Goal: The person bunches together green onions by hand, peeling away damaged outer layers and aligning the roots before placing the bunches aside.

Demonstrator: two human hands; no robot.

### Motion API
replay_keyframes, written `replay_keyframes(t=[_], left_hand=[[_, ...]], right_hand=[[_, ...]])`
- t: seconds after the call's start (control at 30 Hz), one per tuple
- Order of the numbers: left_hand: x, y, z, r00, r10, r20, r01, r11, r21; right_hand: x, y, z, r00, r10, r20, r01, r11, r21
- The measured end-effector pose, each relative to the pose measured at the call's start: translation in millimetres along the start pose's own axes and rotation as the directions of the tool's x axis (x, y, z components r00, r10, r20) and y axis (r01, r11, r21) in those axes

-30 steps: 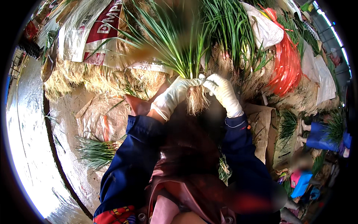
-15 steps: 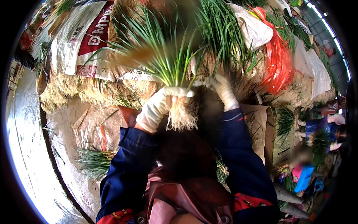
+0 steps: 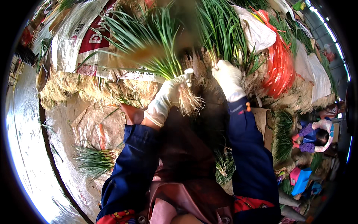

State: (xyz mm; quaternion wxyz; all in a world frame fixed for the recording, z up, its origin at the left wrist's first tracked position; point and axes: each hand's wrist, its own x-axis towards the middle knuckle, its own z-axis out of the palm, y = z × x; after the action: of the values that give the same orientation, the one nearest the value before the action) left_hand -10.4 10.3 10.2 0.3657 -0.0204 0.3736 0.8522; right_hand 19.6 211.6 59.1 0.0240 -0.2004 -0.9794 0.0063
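My left hand (image 3: pixel 166 98), in a white glove, is closed round the lower stalks of a bunch of scallions (image 3: pixel 164 59). The green leaves fan up and to the left, and pale stringy roots (image 3: pixel 189 101) hang below the fist. To its right, my gloved right hand (image 3: pixel 231 80) has its fingers curled on the pale stem ends at the near edge of a heap of loose scallions (image 3: pixel 220 30). How many stems it grips is hidden.
A printed white and dark red sack (image 3: pixel 84 41) covers rooted bunches on the left. Orange-red plastic strips (image 3: pixel 280 63) and a white sack (image 3: pixel 257 31) lie right of the heap. A small bunch (image 3: pixel 95 161) rests lower left. Another person (image 3: pixel 317 138) crouches at far right.
My right hand has moved up and right to the heap's stem ends, its fingers now curled there. My left hand has risen slightly with its bunch, whose leaves tilt further left.
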Motion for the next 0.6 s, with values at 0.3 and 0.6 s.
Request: replay_keyframes(t=[0.3,0.6], left_hand=[[3.6,-15.2,-10.0,0.997,-0.048,-0.057,0.052,0.997,0.057],[4.7,-9.3,-9.7,0.99,-0.103,0.099,0.102,0.995,0.016]], right_hand=[[-69.7,-35.0,-5.6,0.947,-0.314,-0.061,0.253,0.619,0.744],[-16.9,-34.2,27.2,0.887,-0.195,0.418,-0.423,0.02,0.906]])
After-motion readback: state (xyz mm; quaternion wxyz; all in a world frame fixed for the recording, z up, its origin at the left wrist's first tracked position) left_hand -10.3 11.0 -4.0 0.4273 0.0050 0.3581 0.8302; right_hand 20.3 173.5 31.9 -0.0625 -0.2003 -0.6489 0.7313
